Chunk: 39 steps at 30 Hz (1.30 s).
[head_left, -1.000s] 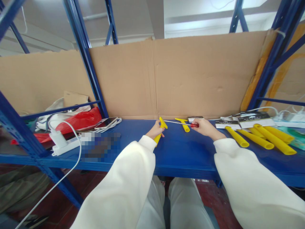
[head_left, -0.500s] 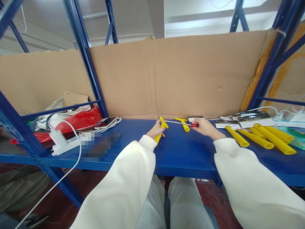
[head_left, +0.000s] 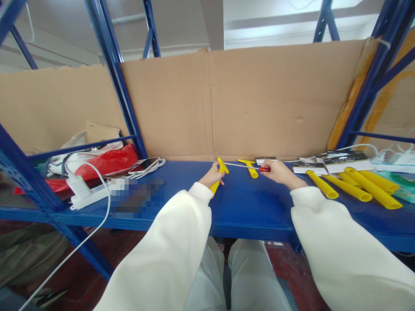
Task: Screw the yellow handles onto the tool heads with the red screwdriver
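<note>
My left hand [head_left: 212,176] is closed around the yellow handle of a T-shaped tool [head_left: 222,166], its head tilted up above my fingers. My right hand [head_left: 277,173] grips the red handle of a screwdriver [head_left: 265,169]. The thin metal shaft points left, and its tip reaches the head of the yellow tool; whether it touches a screw there is too small to tell. Behind the shaft, a second yellow T-shaped tool [head_left: 253,172] lies on the blue shelf [head_left: 253,211], with a black-and-white card [head_left: 266,160] near it.
Several yellow tubes [head_left: 324,185] lie at the right, beside packaged cards [head_left: 348,163] and white cables. To the left are a phone [head_left: 144,166], a white power strip [head_left: 92,198] and a red bag [head_left: 113,162]. A cardboard panel [head_left: 253,103] stands behind the shelf.
</note>
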Available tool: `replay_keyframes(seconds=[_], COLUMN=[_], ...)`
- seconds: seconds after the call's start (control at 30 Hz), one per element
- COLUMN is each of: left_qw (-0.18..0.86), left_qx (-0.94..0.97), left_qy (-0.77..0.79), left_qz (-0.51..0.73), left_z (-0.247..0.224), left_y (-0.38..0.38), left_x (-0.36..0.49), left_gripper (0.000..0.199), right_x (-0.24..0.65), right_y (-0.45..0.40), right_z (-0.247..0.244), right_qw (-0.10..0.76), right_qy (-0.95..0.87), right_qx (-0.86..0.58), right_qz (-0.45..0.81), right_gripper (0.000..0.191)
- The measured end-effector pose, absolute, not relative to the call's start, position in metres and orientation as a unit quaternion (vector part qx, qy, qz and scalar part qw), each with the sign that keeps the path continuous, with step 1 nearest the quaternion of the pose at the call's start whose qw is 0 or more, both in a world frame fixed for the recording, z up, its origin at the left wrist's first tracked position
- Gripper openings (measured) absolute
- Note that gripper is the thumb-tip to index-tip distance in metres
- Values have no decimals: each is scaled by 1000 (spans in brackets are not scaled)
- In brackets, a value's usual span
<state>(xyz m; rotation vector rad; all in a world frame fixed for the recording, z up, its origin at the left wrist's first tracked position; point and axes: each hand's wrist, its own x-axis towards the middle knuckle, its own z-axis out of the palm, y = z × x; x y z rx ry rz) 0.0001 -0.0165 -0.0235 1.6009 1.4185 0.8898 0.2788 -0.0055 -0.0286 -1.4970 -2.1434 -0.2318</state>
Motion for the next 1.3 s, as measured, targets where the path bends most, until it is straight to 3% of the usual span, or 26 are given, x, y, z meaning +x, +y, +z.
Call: replay_keyframes(seconds=[0.4,0.63,0.87,1.1,1.3], left_qw=[393,336,295,288,299], left_qx=[646,690,716,723,716], left_qy=[552,550,556,551,549], left_qz=[351,329,302,302,310], left_z=[-26,-30,-30,-31,-30], left_y=[-13,-10,-11,-10,-12], left_x=[0,-3,-1,-1,0], left_gripper=[58,59,64,66,64], right_x=[278,277,272,277,280], right_y=[-9,-12,-19,-14,-12], right_z=[-25,-23,-20,-24,-26], right_qw=[238,210,181,188,192], right_qy=[-784,-757,-733,-726,-716], right_qx=[-557,-594,-637,-643,-655], right_qz=[-134,-173,-154,-155,-147], right_gripper=[4,5,15,6,9])
